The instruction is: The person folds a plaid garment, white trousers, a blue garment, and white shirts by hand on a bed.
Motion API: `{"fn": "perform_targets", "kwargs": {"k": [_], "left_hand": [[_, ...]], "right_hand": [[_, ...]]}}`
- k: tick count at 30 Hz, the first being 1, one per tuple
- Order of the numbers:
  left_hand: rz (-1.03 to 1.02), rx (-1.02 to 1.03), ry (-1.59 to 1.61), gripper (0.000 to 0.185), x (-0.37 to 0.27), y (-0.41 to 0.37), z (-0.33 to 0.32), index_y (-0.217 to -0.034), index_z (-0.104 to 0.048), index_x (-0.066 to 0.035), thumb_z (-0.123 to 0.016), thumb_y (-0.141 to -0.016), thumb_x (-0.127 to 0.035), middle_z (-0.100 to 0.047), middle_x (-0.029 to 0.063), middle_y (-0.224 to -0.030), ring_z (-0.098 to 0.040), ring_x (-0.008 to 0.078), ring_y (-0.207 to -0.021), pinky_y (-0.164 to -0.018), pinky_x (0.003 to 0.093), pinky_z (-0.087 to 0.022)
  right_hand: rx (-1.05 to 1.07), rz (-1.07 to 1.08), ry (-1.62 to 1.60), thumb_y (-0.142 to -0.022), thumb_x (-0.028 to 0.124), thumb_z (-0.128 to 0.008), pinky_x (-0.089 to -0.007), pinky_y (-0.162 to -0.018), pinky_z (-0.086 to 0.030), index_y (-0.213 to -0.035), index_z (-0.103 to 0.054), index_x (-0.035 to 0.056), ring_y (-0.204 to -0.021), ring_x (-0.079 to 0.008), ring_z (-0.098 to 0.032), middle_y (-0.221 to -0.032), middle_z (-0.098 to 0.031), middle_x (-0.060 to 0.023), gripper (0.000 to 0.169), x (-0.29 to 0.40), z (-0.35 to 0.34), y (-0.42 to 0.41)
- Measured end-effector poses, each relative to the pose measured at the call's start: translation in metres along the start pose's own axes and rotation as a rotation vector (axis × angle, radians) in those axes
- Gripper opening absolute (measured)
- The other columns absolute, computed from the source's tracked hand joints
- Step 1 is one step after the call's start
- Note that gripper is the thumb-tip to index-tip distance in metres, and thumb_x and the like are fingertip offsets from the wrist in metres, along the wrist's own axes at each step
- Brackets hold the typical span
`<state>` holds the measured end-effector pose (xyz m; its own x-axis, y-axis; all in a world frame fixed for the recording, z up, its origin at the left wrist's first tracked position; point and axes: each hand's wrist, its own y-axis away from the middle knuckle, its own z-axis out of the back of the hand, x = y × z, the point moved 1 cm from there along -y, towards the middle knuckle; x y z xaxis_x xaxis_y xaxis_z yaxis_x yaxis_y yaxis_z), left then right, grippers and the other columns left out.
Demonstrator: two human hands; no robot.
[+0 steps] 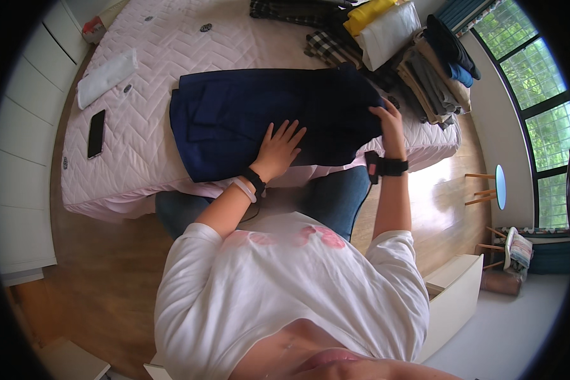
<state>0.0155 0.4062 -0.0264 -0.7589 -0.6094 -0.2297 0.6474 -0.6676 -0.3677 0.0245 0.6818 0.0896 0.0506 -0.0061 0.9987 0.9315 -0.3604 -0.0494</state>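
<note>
A dark navy garment (247, 104) lies folded flat near the front edge of the bed, its right end bunched and rounded. My left hand (279, 149) rests palm down on its near middle part, fingers spread, holding nothing. At the garment's right end, my right hand (392, 126) grips the edge of the cloth, with some of the fingers hidden. The garment's exact type cannot be made out.
A pink quilted mattress (171, 42) bears a phone (96, 134) and a folded white cloth (107, 78) on the left. Stacked folded clothes (427, 80) stand at the right, beside a white bundle (389, 35). A blue-topped stool (500, 187) stands near the window.
</note>
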Motion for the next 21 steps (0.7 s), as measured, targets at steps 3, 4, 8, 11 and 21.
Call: {"fn": "perform_targets", "kwargs": {"k": [3,4,8,11,21], "left_hand": [[-0.002,-0.030,0.025,0.053,0.001,0.001,-0.001,-0.137,-0.039,-0.010,-0.053,-0.088,-0.025,-0.036,0.0161,-0.142,-0.032,0.0336,-0.132,-0.106,0.0546,-0.023],[-0.007,-0.039,0.048,0.053,-0.001,0.001,0.003,-0.136,-0.040,-0.010,-0.054,-0.087,-0.025,-0.036,0.0169,-0.142,-0.032,0.0341,-0.132,-0.106,0.0550,-0.023],[0.032,0.023,0.156,0.051,0.011,0.034,0.014,-0.132,-0.044,-0.006,-0.058,-0.085,-0.022,-0.037,0.0195,-0.140,-0.032,0.0374,-0.130,-0.106,0.0533,-0.025],[0.141,0.142,0.034,0.045,0.022,0.074,0.029,-0.123,-0.053,-0.004,-0.059,-0.081,-0.020,-0.043,0.0196,-0.133,-0.031,0.0369,-0.131,-0.107,0.0526,-0.024],[0.175,-0.081,0.305,0.006,0.021,0.065,0.101,-0.080,-0.058,-0.001,-0.059,-0.076,-0.006,-0.058,0.0124,-0.082,-0.056,0.0322,-0.077,-0.070,0.0399,-0.045]], "right_hand": [[0.036,0.155,0.202,-0.077,0.005,-0.065,-0.0254,-0.076,-0.047,-0.119,-0.054,-0.0033,-0.087,-0.0145,-0.059,-0.099,-0.064,-0.0100,0.044,0.008,-0.070,0.020],[0.037,0.285,0.288,-0.077,0.007,-0.064,-0.0295,-0.080,-0.047,-0.120,-0.054,-0.0021,-0.090,-0.0206,-0.061,-0.100,-0.065,-0.0152,0.045,-0.009,-0.090,0.022],[0.225,0.559,0.623,-0.072,0.010,-0.067,-0.0381,-0.086,-0.046,-0.119,-0.056,0.0041,-0.103,-0.0342,-0.058,-0.112,-0.061,-0.0190,0.048,-0.025,-0.181,0.062],[0.412,0.625,0.899,-0.081,0.033,-0.065,-0.0410,-0.088,-0.035,-0.118,-0.060,0.0119,-0.098,-0.0277,-0.055,-0.100,-0.061,-0.0108,0.043,-0.084,-0.208,0.066],[0.787,0.537,0.817,-0.094,0.037,-0.046,-0.0570,-0.105,-0.024,-0.129,-0.050,0.0058,-0.119,-0.0332,-0.047,-0.132,-0.046,-0.0202,0.047,-0.074,-0.173,0.110]]}}
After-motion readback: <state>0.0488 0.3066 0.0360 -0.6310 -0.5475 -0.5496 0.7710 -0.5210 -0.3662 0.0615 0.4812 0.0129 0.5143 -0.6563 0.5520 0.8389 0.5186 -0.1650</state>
